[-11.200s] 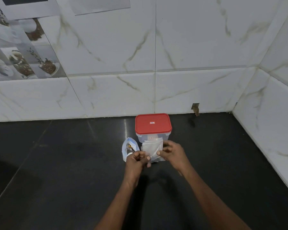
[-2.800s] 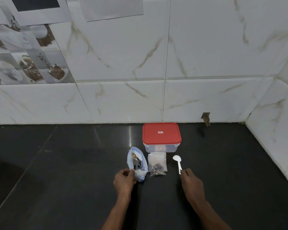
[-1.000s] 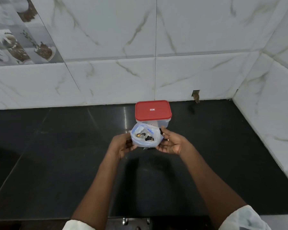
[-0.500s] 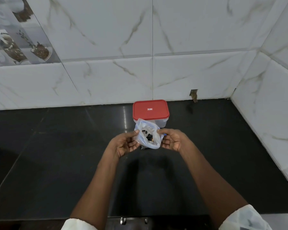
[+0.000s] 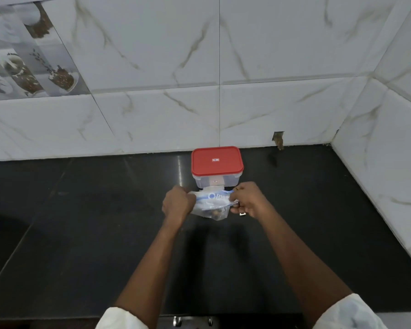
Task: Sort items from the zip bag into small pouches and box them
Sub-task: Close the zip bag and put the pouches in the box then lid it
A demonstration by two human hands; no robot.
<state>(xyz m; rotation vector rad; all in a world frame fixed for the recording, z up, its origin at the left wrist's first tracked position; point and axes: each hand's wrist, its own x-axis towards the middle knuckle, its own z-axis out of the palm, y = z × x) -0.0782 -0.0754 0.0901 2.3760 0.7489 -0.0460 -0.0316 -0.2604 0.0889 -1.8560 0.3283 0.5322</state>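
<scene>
I hold a clear zip bag [image 5: 211,205] with a blue strip across its top, stretched flat between both hands above the black counter. My left hand [image 5: 178,205] grips its left end in a fist. My right hand [image 5: 248,200] pinches its right end. Small dark and brown items sit in the bag's lower part. Just behind it stands a clear plastic box [image 5: 220,182] with its red lid [image 5: 217,160] on. The edge of a small clear pouch [image 5: 214,187] shows between the bag and the box. A small white piece [image 5: 242,214] peeks out under my right hand.
The black counter [image 5: 81,222] runs left and right, bounded by white marble tile walls at the back and right [image 5: 377,162]. Patterned tiles with cups [image 5: 29,67] are at the upper left. A small hole in the tile [image 5: 278,138] is at the back right.
The bag's mouth was held open between my hands; now its top is pulled flat and straight between them, and both hands sit lower, nearer the counter.
</scene>
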